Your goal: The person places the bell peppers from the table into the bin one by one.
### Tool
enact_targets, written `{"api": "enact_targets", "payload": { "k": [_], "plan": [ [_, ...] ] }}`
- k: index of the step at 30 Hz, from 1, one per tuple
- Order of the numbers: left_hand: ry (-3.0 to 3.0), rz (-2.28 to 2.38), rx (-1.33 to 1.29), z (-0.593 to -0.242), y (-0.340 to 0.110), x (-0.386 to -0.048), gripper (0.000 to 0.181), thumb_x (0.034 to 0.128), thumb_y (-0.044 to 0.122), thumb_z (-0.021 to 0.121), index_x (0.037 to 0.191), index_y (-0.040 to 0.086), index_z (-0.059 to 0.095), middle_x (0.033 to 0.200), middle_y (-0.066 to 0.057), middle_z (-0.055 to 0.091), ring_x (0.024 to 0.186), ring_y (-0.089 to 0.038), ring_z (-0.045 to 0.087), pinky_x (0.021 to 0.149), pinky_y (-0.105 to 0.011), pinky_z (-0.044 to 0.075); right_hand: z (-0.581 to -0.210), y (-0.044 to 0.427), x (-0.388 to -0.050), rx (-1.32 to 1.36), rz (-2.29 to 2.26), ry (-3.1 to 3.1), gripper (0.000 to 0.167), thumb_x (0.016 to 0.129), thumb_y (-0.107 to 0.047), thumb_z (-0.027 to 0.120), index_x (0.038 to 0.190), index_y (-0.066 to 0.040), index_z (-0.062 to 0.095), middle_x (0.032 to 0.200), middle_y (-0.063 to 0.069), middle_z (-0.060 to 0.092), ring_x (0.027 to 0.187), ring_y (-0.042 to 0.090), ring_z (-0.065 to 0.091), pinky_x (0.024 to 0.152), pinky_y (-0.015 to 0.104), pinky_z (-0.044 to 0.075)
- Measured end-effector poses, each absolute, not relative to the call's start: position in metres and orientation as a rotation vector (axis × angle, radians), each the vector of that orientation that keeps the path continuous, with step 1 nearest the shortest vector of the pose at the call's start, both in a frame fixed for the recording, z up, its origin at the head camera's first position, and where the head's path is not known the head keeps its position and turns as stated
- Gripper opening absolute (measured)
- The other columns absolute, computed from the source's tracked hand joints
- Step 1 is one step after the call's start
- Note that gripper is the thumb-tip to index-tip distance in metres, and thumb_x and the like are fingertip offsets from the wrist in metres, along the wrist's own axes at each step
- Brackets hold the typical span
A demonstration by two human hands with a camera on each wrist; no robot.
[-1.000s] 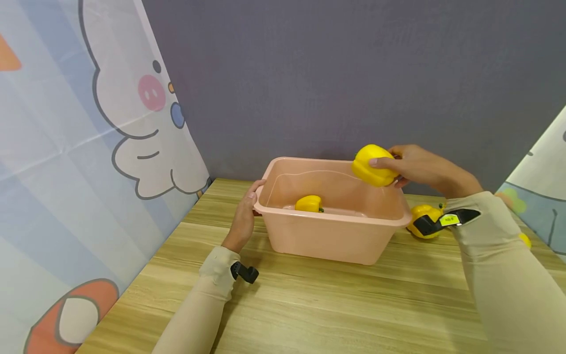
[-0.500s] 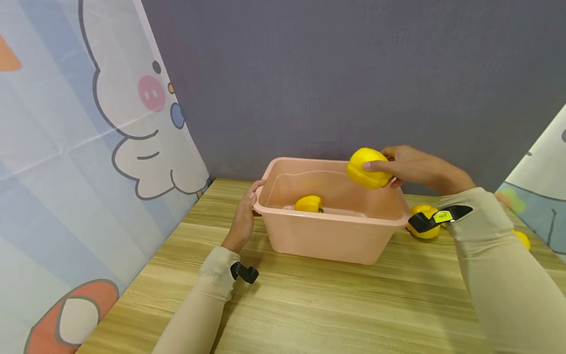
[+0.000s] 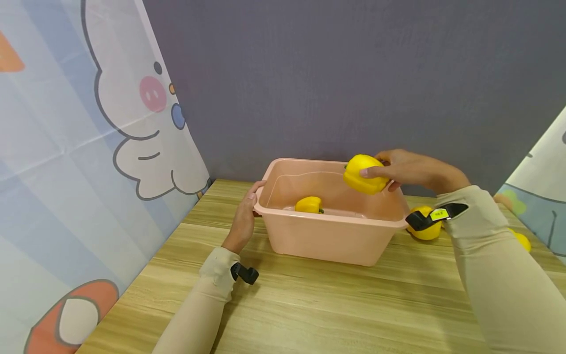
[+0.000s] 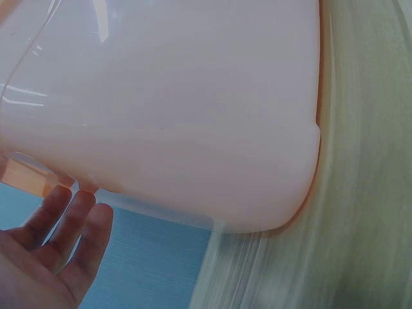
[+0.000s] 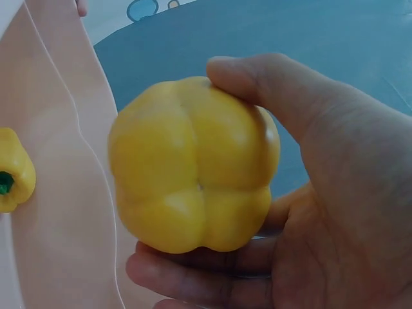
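Observation:
My right hand (image 3: 413, 169) holds a yellow bell pepper (image 3: 363, 174) over the right end of a pink plastic tub (image 3: 327, 236). In the right wrist view, the thumb lies on one side of this bell pepper (image 5: 193, 167) and the fingers on the other, its lobed end facing the camera. On the tub's left end, my left hand (image 3: 242, 219) grips the rim, thumb on top; the left wrist view shows its fingers (image 4: 87, 232) under the rim. Inside the tub, a second yellow bell pepper (image 3: 308, 204) lies on its side, green stem to the right.
Right of the tub, another yellow pepper (image 3: 425, 228) sits on the wooden table (image 3: 309, 305), partly covered by the right wrist strap (image 3: 435, 216). One more yellow pepper (image 3: 522, 241) shows beyond the right sleeve. A grey wall (image 3: 318, 83) stands behind, a printed curtain (image 3: 66, 147) at left.
My right hand has moved left and slightly down with the bell pepper, further over the tub. The left hand and the tub have stayed in place.

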State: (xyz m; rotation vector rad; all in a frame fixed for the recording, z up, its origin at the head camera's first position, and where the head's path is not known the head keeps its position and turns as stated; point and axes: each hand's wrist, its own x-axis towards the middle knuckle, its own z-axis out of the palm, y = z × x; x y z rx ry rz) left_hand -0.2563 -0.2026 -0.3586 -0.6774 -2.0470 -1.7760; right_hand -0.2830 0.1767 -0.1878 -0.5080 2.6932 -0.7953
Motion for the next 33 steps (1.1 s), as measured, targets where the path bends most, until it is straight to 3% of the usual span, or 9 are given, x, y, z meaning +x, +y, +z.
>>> {"api": "enact_targets", "payload": {
  "k": [12, 25, 33],
  "plan": [
    [-2.037, -1.778, -0.682, -0.360, -0.202, -0.257, 0.053, 0.1089, 0.039, 0.023, 0.152, 0.014, 0.042, 0.128, -0.031, 0.050, 0.100, -0.050, 0.051, 0.074, -0.033, 0.048, -0.191, 0.171, -0.285, -0.623, -0.746, 2.603, 0.070, 0.094, -0.055, 0.063, 0.138, -0.004, 0.044, 0.118, 0.012, 0.055, 0.100, 0.026, 0.056, 0.082, 0.038, 0.052],
    [-2.029, -1.776, -0.704, -0.364, -0.203, -0.260, 0.056, 0.1079, 0.043, 0.023, 0.152, 0.013, 0.041, 0.128, -0.029, 0.052, 0.100, -0.049, 0.051, 0.074, -0.034, 0.048, -0.201, 0.168, -0.294, -0.611, -0.731, 2.636, 0.083, 0.089, -0.062, 0.064, 0.140, -0.001, 0.042, 0.123, 0.014, 0.056, 0.104, 0.027, 0.058, 0.086, 0.041, 0.054],
    [-2.031, -1.771, -0.708, -0.363, -0.203, -0.259, 0.057, 0.1078, 0.043, 0.023, 0.152, 0.012, 0.041, 0.128, -0.030, 0.051, 0.101, -0.051, 0.051, 0.074, -0.034, 0.049, -0.205, 0.168, -0.299, -0.620, -0.730, 2.620, 0.080, 0.090, -0.061, 0.064, 0.140, -0.001, 0.044, 0.122, 0.012, 0.058, 0.104, 0.025, 0.059, 0.085, 0.040, 0.054]
  ]
}}
